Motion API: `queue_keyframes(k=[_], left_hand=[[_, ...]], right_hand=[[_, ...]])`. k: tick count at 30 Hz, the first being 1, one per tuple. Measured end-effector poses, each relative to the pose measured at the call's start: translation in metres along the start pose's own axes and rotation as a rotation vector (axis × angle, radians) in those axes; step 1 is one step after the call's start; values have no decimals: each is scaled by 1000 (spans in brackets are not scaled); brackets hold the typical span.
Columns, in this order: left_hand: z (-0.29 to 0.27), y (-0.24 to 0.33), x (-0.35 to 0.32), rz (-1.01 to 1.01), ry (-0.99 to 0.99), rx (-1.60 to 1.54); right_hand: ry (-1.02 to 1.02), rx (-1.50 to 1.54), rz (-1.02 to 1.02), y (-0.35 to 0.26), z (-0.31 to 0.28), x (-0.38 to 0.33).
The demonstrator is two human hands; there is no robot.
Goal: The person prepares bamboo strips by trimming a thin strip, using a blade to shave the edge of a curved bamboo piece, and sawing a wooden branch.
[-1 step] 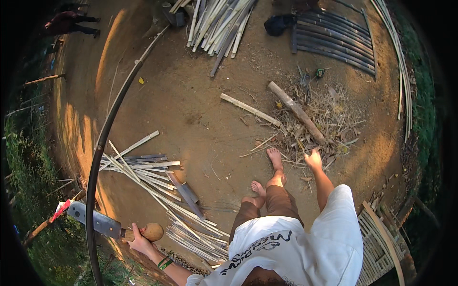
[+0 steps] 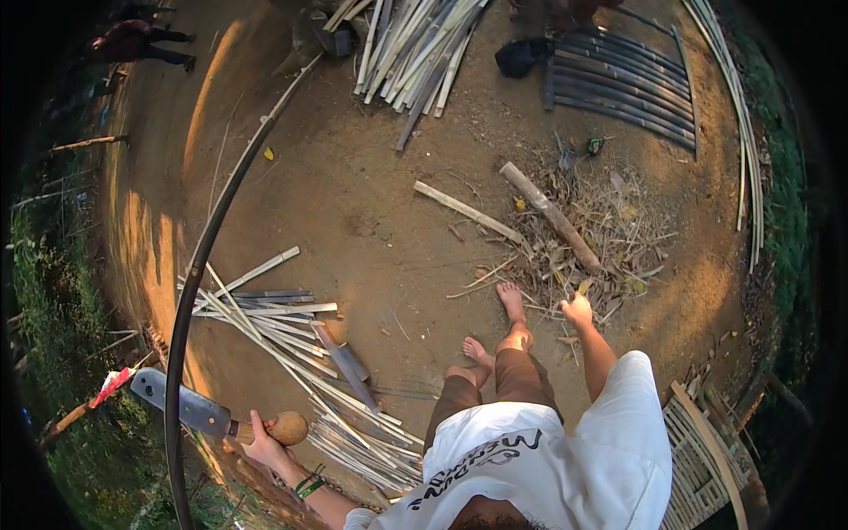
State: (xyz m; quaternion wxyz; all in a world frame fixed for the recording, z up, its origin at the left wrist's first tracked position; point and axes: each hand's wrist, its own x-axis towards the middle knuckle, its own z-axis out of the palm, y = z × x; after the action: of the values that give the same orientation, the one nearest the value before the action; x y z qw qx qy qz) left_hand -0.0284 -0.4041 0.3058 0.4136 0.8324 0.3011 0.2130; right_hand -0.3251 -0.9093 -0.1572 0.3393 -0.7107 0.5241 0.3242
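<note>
From afar I see the left hand [image 2: 268,449], its fingers wrapped around the handle [image 2: 241,431] of the cleaver [image 2: 205,415], which crosses the dark pole [image 2: 180,331]. The right hand [image 2: 577,313] is near dry leaves [image 2: 614,221]; if its fingers grasp something, I cannot tell. Brown ground [image 2: 380,230] stretches until the bamboo strips [image 2: 296,309]. Dark lettering [image 2: 510,438] marks the white shirt [image 2: 618,433].

The cleaver [image 2: 205,416] is behind the pole [image 2: 208,231], left of the log [image 2: 552,217].

Cleaver [image 2: 201,413] partly hidden behind dark pole [image 2: 179,336], upper bamboo strips [image 2: 413,55] cut off, far person [image 2: 131,41] blurred
</note>
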Motion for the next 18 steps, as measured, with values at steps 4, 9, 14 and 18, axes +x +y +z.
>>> queue_keyframes(k=[4, 9, 14, 18], left_hand=[[-5, -8, 13, -46, -8, -107], [-12, 3, 62, -10, -16, -215], [-31, 17, 132, -10, -33, -243], [-16, 59, 216, 64, -43, -342]], right_hand=[[-230, 60, -37, -4, 29, -65], [-208, 33, -57, -27, 39, -101], [-139, 161, 55, -138, -12, -122], [60, 143, -66, -210, 14, -53]])
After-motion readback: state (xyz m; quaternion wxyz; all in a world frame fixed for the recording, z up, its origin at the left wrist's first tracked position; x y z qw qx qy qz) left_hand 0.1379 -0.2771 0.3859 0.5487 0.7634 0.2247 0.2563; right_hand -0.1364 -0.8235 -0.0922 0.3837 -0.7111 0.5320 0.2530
